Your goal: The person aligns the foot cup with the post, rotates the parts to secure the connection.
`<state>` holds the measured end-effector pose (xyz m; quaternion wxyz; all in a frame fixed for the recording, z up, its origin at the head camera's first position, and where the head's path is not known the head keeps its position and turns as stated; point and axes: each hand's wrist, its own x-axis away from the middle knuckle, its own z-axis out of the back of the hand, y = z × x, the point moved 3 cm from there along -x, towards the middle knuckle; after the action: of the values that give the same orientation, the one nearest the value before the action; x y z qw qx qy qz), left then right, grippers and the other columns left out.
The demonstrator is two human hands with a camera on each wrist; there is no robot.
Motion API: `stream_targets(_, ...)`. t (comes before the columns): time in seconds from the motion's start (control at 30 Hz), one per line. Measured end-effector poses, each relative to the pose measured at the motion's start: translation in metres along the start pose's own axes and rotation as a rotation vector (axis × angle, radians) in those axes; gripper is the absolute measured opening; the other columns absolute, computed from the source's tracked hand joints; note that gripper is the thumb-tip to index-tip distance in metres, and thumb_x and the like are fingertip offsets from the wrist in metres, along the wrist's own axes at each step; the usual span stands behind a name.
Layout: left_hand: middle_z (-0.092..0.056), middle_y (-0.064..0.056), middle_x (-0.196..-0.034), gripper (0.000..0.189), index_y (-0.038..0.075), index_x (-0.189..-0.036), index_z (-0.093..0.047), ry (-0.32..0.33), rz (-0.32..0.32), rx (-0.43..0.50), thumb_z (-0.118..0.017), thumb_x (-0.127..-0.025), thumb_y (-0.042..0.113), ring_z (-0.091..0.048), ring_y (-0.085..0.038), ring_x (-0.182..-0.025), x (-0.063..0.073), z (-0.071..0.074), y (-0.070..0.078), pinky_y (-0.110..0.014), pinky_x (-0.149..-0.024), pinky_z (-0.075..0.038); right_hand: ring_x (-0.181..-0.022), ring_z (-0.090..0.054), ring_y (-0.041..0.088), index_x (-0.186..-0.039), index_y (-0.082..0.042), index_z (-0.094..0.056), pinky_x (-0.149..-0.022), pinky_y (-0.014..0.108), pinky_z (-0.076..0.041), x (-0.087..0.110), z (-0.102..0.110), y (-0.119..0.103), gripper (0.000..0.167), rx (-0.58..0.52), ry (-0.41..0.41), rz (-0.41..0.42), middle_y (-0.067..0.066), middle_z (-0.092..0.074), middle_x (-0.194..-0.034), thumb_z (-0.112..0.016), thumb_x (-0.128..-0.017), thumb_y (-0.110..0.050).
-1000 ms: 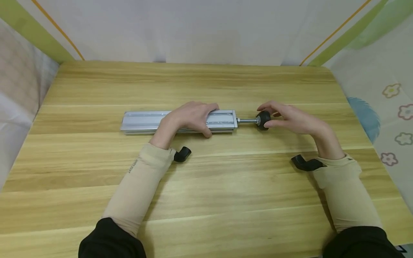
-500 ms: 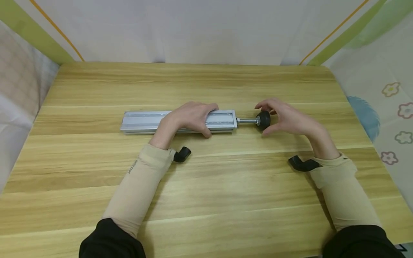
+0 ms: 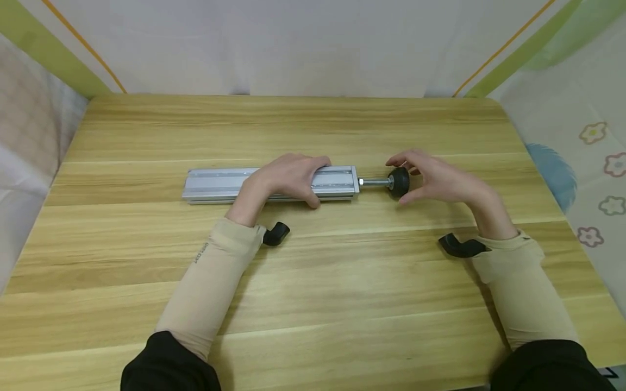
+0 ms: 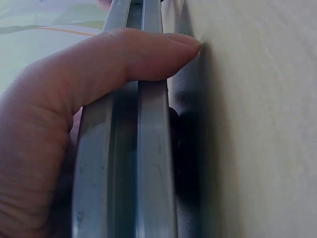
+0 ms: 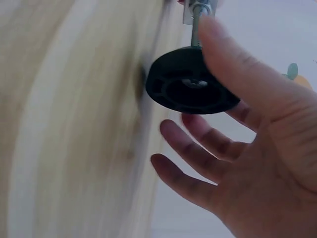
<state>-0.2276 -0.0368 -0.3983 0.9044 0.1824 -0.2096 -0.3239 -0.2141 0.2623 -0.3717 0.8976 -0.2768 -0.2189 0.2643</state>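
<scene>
On the table lies a silver aluminium profile (image 3: 220, 184) with slots along its length. My left hand (image 3: 290, 176) grips it near the right part, thumb down its near side; in the left wrist view the thumb (image 4: 148, 54) crosses the slotted side. From the profile's right end plate a threaded rod (image 3: 375, 182) with a nut sticks out, ending in a round black levelling foot (image 3: 400, 182). My right hand (image 3: 442, 178) has its thumb and forefinger curled round the foot's rim. In the right wrist view the foot's hollow ribbed underside (image 5: 198, 94) faces the palm, with the other fingers spread beside it.
The wood-grain table (image 3: 342, 304) reaches out around the hands. White sheeting (image 3: 318, 49) hangs behind it, and a flower-patterned sheet (image 3: 596, 179) stands at the right. Black curved mounts (image 3: 462, 247) stick out from both wrist cuffs.
My right hand has shifted slightly left, and its thumb has moved from the foot's outer face down to its near edge. The left hand and the profile stay put.
</scene>
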Motion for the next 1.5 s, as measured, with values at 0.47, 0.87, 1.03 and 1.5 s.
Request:
stream_targets(0.47,-0.067,-0.002,-0.107,0.074,0.020,-0.137,-0.050,-0.006,-0.010,-0.005,-0.079,-0.070,0.032,-0.058,-0.022,-0.093,-0.001,0.002,0.003,-0.037,-0.086,-0.047,-0.121,-0.057,0.023,-0.144,-0.008,-0.051,-0.099,0.044,-0.046,0.007,0.005,-0.002,0.052,0.007,0.005,-0.033,0.010,-0.062,-0.133,-0.071,-0.096,-0.013)
stream_targets(0.87,-0.067,-0.001,-0.108,0.074,0.020,-0.137,-0.050,-0.005,-0.007,0.001,-0.078,-0.070,0.031,-0.058,-0.023,-0.093,-0.001,0.004,0.004,-0.037,-0.087,-0.047,-0.132,-0.047,0.033,-0.147,-0.007,-0.047,-0.110,0.054,-0.038,0.002,0.002,0.000,0.082,0.007,0.015,-0.001,0.015,-0.048,-0.149,-0.089,-0.078,-0.017)
stream_targets(1.03,-0.067,-0.002,-0.108,0.074,0.019,-0.137,-0.050,-0.007,-0.012,0.004,-0.078,-0.069,0.031,-0.058,-0.023,-0.093,-0.001,0.003,0.005,-0.037,-0.087,-0.047,-0.128,-0.048,0.032,-0.144,-0.006,-0.049,-0.108,0.053,-0.039,0.002,0.001,0.000,0.077,0.025,0.036,-0.006,0.016,-0.051,-0.144,-0.088,-0.079,-0.016)
stream_targets(1.5,-0.067,-0.001,-0.106,0.071,0.020,-0.133,-0.052,-0.004,-0.009,0.004,-0.079,-0.068,0.031,-0.058,-0.023,-0.092,0.001,0.004,0.003,-0.036,-0.085,-0.047,-0.136,-0.050,0.034,-0.151,-0.011,-0.044,-0.111,0.056,-0.040,0.006,0.005,-0.003,0.068,-0.047,-0.031,-0.056,0.014,-0.049,-0.152,-0.076,-0.092,-0.019)
